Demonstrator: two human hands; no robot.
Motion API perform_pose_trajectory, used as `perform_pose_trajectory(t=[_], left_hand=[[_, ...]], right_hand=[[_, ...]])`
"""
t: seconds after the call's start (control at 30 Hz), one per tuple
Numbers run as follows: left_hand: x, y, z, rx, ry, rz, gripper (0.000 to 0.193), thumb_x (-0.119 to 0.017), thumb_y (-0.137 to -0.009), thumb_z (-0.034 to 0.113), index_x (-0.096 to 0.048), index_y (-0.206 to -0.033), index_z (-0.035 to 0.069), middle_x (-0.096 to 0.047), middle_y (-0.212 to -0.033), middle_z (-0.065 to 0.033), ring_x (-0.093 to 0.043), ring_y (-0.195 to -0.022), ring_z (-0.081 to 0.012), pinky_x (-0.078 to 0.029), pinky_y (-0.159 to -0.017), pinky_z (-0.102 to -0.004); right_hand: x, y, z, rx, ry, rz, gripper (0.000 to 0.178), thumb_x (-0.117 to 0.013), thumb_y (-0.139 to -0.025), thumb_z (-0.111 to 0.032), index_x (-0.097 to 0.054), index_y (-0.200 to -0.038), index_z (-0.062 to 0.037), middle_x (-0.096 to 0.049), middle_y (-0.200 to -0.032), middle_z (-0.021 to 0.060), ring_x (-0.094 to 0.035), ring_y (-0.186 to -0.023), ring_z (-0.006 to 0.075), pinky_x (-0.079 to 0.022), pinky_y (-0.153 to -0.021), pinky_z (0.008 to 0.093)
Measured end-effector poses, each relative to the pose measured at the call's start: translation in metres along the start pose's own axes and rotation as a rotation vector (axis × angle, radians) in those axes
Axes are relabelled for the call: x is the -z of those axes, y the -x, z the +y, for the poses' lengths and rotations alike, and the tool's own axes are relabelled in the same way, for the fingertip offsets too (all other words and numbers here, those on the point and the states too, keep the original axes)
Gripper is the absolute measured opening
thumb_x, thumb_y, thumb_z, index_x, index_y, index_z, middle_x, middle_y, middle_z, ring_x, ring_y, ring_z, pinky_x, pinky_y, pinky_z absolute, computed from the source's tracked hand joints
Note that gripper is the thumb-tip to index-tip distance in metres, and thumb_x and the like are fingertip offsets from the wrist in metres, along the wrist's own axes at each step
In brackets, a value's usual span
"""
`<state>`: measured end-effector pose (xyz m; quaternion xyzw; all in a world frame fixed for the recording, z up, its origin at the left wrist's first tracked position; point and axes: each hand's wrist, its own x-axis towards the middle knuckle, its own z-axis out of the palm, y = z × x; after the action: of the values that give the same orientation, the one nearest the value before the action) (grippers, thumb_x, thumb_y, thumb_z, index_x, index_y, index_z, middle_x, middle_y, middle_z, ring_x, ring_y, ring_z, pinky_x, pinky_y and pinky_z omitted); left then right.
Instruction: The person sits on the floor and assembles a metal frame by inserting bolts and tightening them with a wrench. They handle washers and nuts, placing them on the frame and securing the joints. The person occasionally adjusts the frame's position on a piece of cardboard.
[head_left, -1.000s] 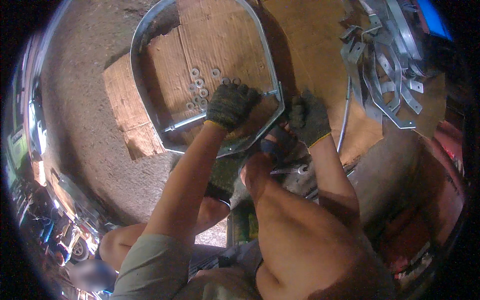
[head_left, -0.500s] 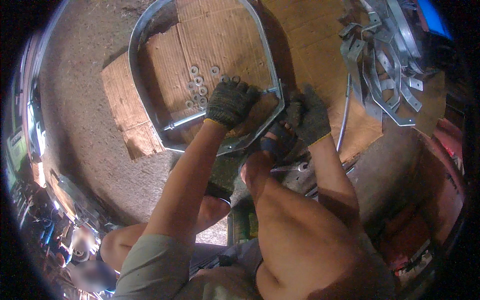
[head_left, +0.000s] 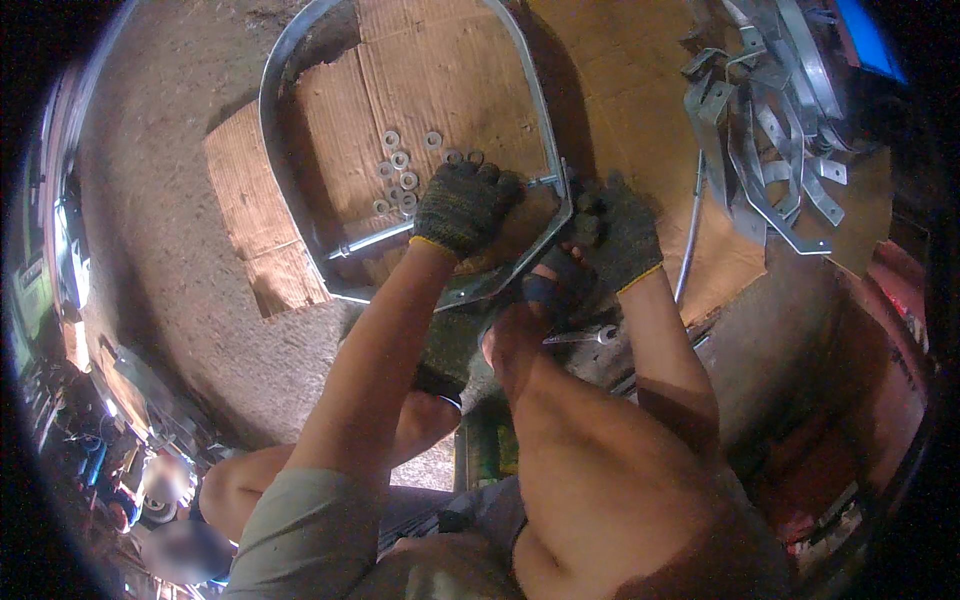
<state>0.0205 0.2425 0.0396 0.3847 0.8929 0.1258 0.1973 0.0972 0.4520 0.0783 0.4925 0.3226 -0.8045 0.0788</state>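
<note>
A large U-shaped band of flat metal (head_left: 540, 95) lies on cardboard, with a straight metal rod (head_left: 375, 240) running across its near part. My left hand (head_left: 462, 210), in a dark knitted glove, is wrapped round that rod inside the band. Outside the band's right side, my right hand (head_left: 628, 238), gloved alike, has curled fingers close to the rod's right end. Whatever those fingers pinch is hidden. Several small round washers (head_left: 401, 160) lie loose on the cardboard just beyond my left hand.
Cardboard sheets (head_left: 450, 70) cover part of the rough floor. At the right is a pile of bent metal strips (head_left: 790, 130), with a thin rod (head_left: 688, 240) beside it. A wrench (head_left: 590, 336) lies near my foot (head_left: 540, 290), below my right hand.
The fingers of my right hand have shifted slightly at the rod's end. My left hand keeps its grip, and the band stays in place.
</note>
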Motion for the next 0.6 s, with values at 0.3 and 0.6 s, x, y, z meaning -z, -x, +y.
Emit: perform_pose_trajectory(t=[0.3,0.6], left_hand=[[-0.001,0.010,0.002,0.433,0.730,0.718,0.040,-0.059,-0.101,0.035,-0.056,-0.133,0.011,-0.063,-0.114,-0.0145,-0.064,-0.102,-0.0295,-0.052,-0.090,-0.0423],[0.044,0.063,0.036,0.310,-0.139,0.238,0.036,-0.053,-0.098,0.037,-0.066,-0.131,0.032,-0.056,-0.147,0.0100,-0.034,-0.147,-0.0209,-0.023,-0.111,-0.0734]], right_hand=[[-0.042,0.033,-0.010,0.468,0.699,-0.228,0.026,-0.066,-0.099,-0.024,-0.071,-0.115,-0.0044,-0.071,-0.092,0.0055,-0.065,-0.069,0.0137,-0.052,-0.060,0.0260],[-0.065,0.044,0.026,0.668,1.087,-0.422,0.032,-0.072,-0.091,-0.012,-0.067,-0.122,-0.0070,-0.069,-0.111,0.0120,-0.065,-0.103,0.0250,-0.052,-0.093,0.0379]])
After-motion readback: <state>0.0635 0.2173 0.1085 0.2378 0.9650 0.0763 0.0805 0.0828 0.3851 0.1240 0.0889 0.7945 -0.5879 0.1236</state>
